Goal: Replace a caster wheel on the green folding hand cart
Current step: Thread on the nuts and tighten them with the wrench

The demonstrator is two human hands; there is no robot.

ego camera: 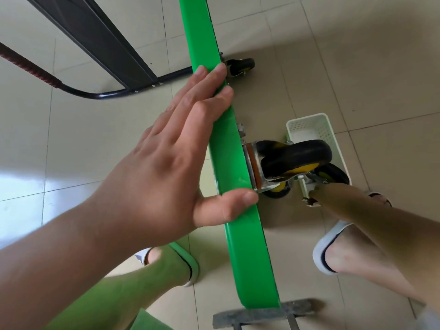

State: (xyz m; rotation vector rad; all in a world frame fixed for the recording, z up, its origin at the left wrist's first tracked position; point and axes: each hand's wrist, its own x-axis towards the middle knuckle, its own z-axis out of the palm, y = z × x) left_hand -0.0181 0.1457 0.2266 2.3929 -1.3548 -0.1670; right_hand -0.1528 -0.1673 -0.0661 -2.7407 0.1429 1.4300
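The green cart platform point(228, 163) stands on its edge on the tiled floor, underside facing right. My left hand point(166, 163) lies flat against it, straight fingers over the top edge and thumb on the rim. A black caster with a yellow hub point(295, 156) is fixed to the underside beside my thumb. A second fixed caster point(240, 66) sits farther away. My right hand point(316, 194) reaches down to the white basket point(307, 125), where another black caster point(333, 176) lies. Its fingers are foreshortened and mostly hidden.
A black tube frame with a red-wrapped bar point(78, 91) lies on the floor at the left. A grey metal piece point(262, 313) sits at the platform's near end. My feet in white slippers point(326, 248) stand on either side of the platform.
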